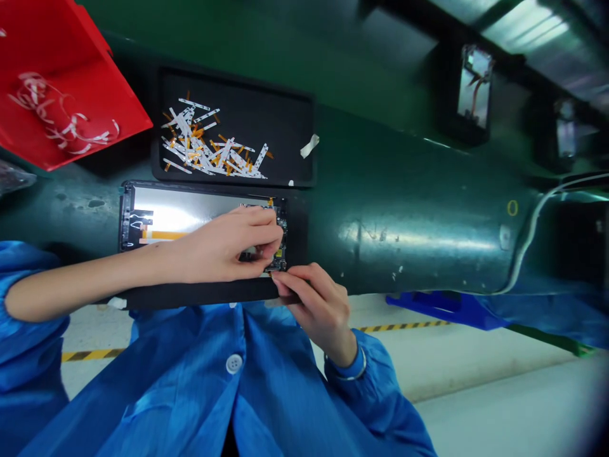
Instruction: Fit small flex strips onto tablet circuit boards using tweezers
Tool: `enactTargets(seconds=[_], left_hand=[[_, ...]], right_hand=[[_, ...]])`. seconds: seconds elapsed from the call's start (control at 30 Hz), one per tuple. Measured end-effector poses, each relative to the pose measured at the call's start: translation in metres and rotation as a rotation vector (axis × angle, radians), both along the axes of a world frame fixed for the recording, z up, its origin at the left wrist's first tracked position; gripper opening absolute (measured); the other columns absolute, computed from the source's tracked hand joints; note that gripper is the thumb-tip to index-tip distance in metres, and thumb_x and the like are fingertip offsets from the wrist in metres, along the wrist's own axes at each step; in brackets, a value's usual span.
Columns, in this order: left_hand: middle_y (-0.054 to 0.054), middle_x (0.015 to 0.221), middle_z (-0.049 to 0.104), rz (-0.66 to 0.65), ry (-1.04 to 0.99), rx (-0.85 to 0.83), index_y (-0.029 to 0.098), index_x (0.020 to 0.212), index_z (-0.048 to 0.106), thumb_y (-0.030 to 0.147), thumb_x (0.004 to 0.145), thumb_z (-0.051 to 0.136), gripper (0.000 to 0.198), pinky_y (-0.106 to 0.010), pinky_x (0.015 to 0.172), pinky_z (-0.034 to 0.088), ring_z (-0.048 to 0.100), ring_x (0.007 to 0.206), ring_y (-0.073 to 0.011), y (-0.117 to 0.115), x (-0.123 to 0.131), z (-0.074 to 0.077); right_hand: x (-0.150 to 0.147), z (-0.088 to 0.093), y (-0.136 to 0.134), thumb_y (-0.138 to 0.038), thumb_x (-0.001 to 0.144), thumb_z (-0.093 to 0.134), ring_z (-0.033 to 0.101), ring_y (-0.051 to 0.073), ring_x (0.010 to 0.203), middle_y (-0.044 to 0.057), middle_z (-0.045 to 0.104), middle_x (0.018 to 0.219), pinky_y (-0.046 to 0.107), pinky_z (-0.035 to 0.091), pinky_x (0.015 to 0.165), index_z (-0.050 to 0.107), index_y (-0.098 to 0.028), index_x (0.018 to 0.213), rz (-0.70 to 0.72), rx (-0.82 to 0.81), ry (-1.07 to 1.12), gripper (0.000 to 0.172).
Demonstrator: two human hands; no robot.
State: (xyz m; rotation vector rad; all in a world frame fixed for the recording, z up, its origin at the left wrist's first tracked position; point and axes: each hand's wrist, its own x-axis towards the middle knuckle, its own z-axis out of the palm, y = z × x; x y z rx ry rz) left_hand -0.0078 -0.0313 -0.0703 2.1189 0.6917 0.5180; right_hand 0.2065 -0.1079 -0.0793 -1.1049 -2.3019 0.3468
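A phone-sized device lies open in a black holder [200,295], its silvery panel [171,219] carrying an orange flex strip [164,235]. At the panel's right end sits a dark circuit board [280,235], partly hidden by my hands. My left hand [228,244] reaches in from the left, its fingertips pinched on the board. My right hand [318,308] comes up from below, with thumb and fingers closed at the board's lower edge. Whatever lies between those fingertips is hidden.
A black tray [285,127] holds a heap of white and orange peeled strips [209,143]. A red bin [57,82] with white curled scraps stands at upper left. Both lie on a dark green surface [409,241], with a white cable [533,235] at right and a blue object [442,308] beyond.
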Motion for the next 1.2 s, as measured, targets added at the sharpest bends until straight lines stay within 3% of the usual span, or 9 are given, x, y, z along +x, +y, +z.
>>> enactTargets(seconds=[0.13, 0.37, 0.8, 1.0, 1.2], left_hand=[[0.000, 0.082, 0.053, -0.009, 0.019, 0.009, 0.017, 0.080, 0.056, 0.015, 0.089, 0.052, 0.011, -0.027, 0.073, 0.036, 0.050, 0.079, -0.0145, 0.000, -0.001, 0.000], [-0.002, 0.090, 0.059, -0.052, 0.043, 0.031, 0.017, 0.091, 0.063, 0.015, 0.095, 0.049, 0.015, -0.026, 0.077, 0.041, 0.056, 0.087, -0.0153, 0.003, -0.004, 0.001], [-0.010, 0.114, 0.063, -0.263, 0.055, 0.149, 0.021, 0.111, 0.071, 0.015, 0.098, 0.046, 0.029, -0.031, 0.094, 0.046, 0.056, 0.108, -0.0205, 0.007, -0.022, -0.002], [-0.010, 0.115, 0.066, -0.318, 0.115, 0.283, 0.026, 0.120, 0.069, 0.022, 0.100, 0.047, 0.030, -0.035, 0.095, 0.046, 0.057, 0.111, -0.0235, 0.008, -0.021, 0.002], [-0.009, 0.098, 0.070, -0.355, 0.243, 0.355, 0.022, 0.106, 0.072, 0.025, 0.102, 0.039, 0.034, -0.040, 0.090, 0.047, 0.061, 0.103, -0.0254, 0.004, -0.014, 0.018]], right_hand=[[0.001, -0.006, 0.001, -0.007, 0.090, 0.061, 0.063, 0.011, 0.070, 0.004, 0.066, 0.084, 0.021, 0.054, 0.060, 0.064, -0.018, 0.096, -0.028, -0.068, 0.090, 0.013], [-0.006, -0.006, -0.002, -0.005, 0.087, 0.060, 0.065, 0.011, 0.070, 0.004, 0.067, 0.084, 0.020, 0.054, 0.060, 0.061, -0.018, 0.095, -0.070, -0.084, 0.048, 0.015], [-0.004, -0.011, -0.008, -0.010, 0.089, 0.062, 0.063, 0.009, 0.076, 0.000, 0.063, 0.090, 0.018, 0.052, 0.064, 0.058, -0.022, 0.094, -0.122, -0.276, 0.159, 0.013], [-0.003, -0.016, 0.000, -0.016, 0.085, 0.070, 0.056, 0.007, 0.063, -0.002, 0.059, 0.082, 0.016, 0.047, 0.050, 0.054, -0.021, 0.084, -0.217, -0.366, 0.381, 0.016], [0.001, -0.016, 0.008, -0.024, 0.077, 0.080, 0.051, 0.005, 0.058, -0.003, 0.057, 0.079, 0.015, 0.041, 0.045, 0.057, -0.019, 0.082, -0.226, -0.539, 0.483, 0.024]])
